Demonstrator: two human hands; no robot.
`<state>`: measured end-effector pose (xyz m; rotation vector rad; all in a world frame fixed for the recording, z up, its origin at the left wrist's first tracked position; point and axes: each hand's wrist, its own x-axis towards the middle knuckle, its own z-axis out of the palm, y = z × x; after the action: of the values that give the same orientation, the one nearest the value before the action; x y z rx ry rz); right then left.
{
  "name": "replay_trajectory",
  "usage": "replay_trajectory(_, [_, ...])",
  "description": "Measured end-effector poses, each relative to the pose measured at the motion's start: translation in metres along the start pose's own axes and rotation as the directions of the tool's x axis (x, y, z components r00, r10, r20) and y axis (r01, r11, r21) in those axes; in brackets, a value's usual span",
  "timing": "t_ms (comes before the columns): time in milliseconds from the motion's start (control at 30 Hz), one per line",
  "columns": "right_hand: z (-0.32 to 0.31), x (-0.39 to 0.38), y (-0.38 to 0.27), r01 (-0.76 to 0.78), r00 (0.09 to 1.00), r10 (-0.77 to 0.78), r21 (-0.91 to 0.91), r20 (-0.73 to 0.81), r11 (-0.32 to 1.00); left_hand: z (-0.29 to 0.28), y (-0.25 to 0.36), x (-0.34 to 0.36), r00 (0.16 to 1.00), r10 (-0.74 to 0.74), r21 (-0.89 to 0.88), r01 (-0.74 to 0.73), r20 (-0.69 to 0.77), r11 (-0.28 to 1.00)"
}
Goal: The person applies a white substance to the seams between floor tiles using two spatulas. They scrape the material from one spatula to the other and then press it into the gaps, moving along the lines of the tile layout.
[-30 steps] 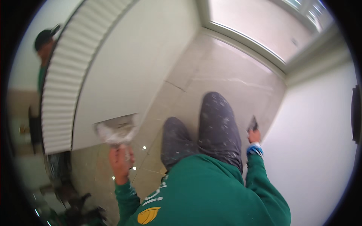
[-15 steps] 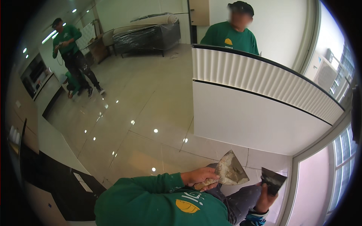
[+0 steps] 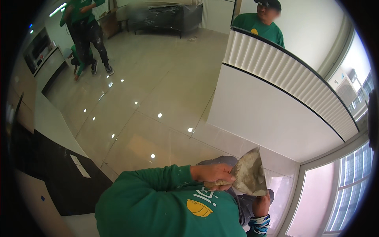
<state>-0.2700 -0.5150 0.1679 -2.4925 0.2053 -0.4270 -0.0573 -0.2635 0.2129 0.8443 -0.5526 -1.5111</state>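
My left hand (image 3: 215, 174) is closed round the light, worn handle of a wide putty knife (image 3: 248, 172). Its flared blade is coated with pale, dried filler and points to the right, over my bent knees. Close against the blade's right edge is my right hand (image 3: 261, 203), with a blue and white patterned band at the wrist. The blade covers most of that hand's fingers. Half a second ago the right hand gripped a smaller dark putty knife, which is now hidden behind the wide blade.
A white half-height partition (image 3: 272, 106) with a fluted top band stands ahead; a person (image 3: 262, 27) is behind it. Two others, standing (image 3: 85, 27) and crouching (image 3: 75, 59), are far left. Farther back sits a plastic-wrapped sofa (image 3: 169, 19). A window frame (image 3: 300, 185) lies right.
My right hand has moved left and in behind the wide blade, so its dark putty knife is out of sight. The left hand's blade has turned more upright. The whole view has tilted downward.
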Motion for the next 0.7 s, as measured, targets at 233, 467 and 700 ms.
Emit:
replay_trajectory(233, [-0.007, -0.099, 0.018, -0.308, 0.677, 0.727, 0.854, -0.113, 0.420, -0.002, -0.017, -0.009, 0.928, 0.226, 0.331, -0.123, -0.295, 0.936])
replay_trajectory(467, [-0.016, -0.111, 0.030, -0.170, 0.615, 0.781, 0.985, 0.107, -0.001, 0.011, -0.044, 0.031, 0.870, 0.387, 0.416, -0.244, -0.304, 0.876])
replay_trajectory(700, [-0.009, -0.133, 0.084, -0.140, 0.607, 0.772, 0.982, 0.187, -0.128, 0.028, -0.069, 0.052, 0.837, 0.339, 0.433, -0.138, -0.431, 0.891])
